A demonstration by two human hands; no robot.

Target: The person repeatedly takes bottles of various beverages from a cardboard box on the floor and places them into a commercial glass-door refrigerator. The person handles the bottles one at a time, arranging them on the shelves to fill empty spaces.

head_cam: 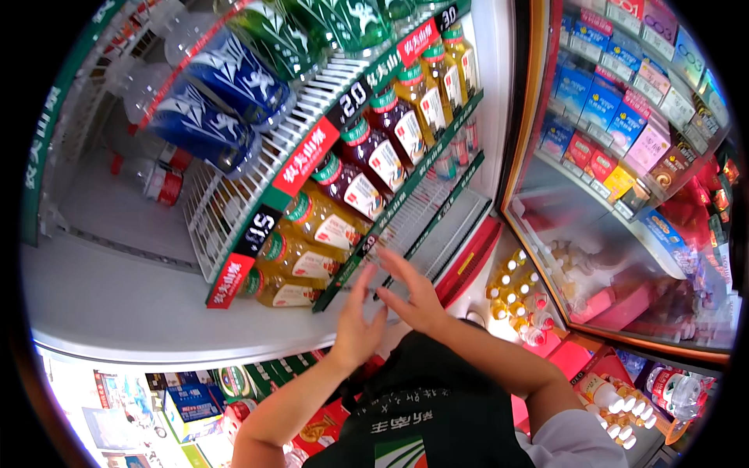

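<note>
My left hand (358,327) is raised in front of a refrigerated display cooler, its fingers apart and nothing in it. Close beside it, my right hand (416,297) is also empty, with fingers spread and pointing at the shelves. Both are nearest to the front edge of a shelf holding a row of drink bottles with green caps. Amber bottles (319,264) stand at the near end, dark red bottles (374,155) in the middle, and more amber bottles (424,99) beyond. The fingertips overlap a dark green shelf strip (404,196) in view; whether they touch it, I cannot tell.
Large blue-labelled bottles (202,126) and green bottles (345,26) fill the wire shelf above. A red-labelled bottle (164,184) lies inside at left. To the right, a framed glass panel (585,263) fronts small boxes. Yellow bottles (509,286) stand on the floor.
</note>
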